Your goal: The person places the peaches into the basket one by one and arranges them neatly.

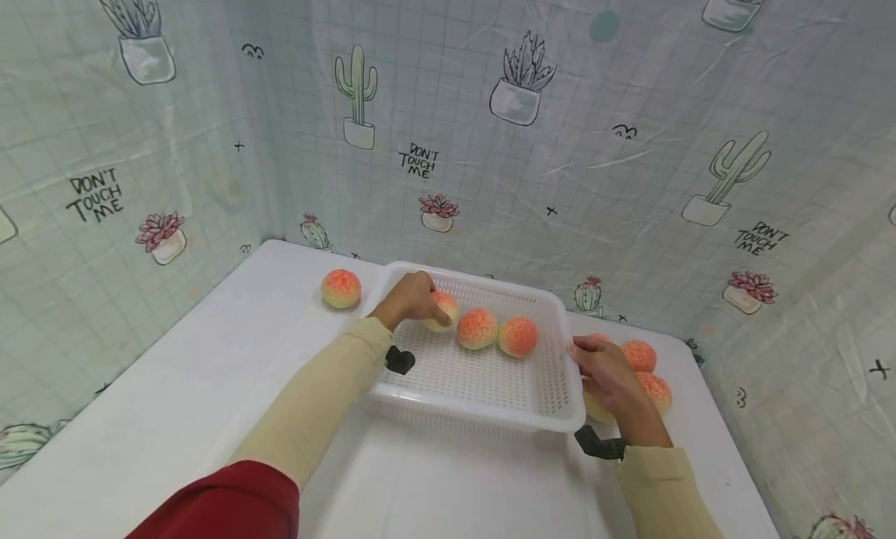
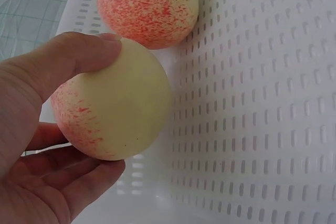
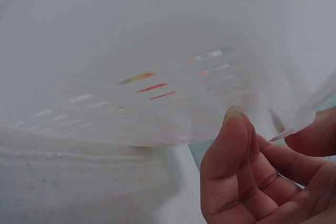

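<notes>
As the head view has it, the left arm stretches out over the white basket (image 1: 462, 379), left hand (image 1: 413, 296) angled down on a peach (image 1: 442, 315) inside, next to two more peaches (image 1: 477, 329); the right hand (image 1: 609, 372) holds the basket's right rim. Over to the left wrist: thumb (image 2: 79, 53) above, fingers (image 2: 102, 182) below, gripping that peach. And the right wrist: bent fingers pinch the basket's edge.

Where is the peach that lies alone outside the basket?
In the head view, the lone peach lies on the white table, just left of the perforated basket.
</notes>
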`<state>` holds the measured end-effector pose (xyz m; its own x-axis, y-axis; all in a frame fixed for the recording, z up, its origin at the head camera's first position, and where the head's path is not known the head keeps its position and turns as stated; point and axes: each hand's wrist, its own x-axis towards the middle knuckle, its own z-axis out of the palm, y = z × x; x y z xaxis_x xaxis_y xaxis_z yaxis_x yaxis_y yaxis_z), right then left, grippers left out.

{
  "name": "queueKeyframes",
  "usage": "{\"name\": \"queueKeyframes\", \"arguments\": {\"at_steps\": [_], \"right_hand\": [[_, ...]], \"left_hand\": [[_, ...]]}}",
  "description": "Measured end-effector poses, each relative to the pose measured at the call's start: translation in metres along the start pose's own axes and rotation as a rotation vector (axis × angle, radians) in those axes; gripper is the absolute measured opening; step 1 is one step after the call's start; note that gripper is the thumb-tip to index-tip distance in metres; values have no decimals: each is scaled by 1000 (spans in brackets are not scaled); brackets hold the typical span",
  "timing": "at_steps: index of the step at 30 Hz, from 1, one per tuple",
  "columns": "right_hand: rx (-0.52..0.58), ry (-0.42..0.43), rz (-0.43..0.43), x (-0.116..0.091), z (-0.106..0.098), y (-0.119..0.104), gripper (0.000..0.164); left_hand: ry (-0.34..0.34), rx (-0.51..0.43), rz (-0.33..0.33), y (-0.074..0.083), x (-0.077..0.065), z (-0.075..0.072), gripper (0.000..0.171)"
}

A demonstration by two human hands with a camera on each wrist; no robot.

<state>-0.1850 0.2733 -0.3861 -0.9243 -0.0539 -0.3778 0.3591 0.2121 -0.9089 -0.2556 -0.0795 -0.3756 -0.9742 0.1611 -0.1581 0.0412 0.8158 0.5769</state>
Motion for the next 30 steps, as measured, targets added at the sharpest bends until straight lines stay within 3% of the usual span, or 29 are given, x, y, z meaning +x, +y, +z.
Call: {"name": "queueKeyframes", "arguments": {"at_steps": [9, 17, 22, 26, 30], "right_hand": [[-10, 3, -17, -2, 0, 1, 49], [-29, 13, -12, 0, 1, 2, 51], [-28, 26, 20, -2, 1, 3, 54], [-2, 16, 20, -3, 0, 2, 54], [-1, -2, 16, -2, 1, 0, 54]], "left_hand": [[-3, 9, 1, 0, -1, 3, 48], [-35, 36, -19, 1, -6, -2, 63], [-28, 14, 3, 3, -6, -13, 59], [1, -71, 26, 3, -6, -28, 59], [52, -137, 37, -1, -8, -47, 46]]}}
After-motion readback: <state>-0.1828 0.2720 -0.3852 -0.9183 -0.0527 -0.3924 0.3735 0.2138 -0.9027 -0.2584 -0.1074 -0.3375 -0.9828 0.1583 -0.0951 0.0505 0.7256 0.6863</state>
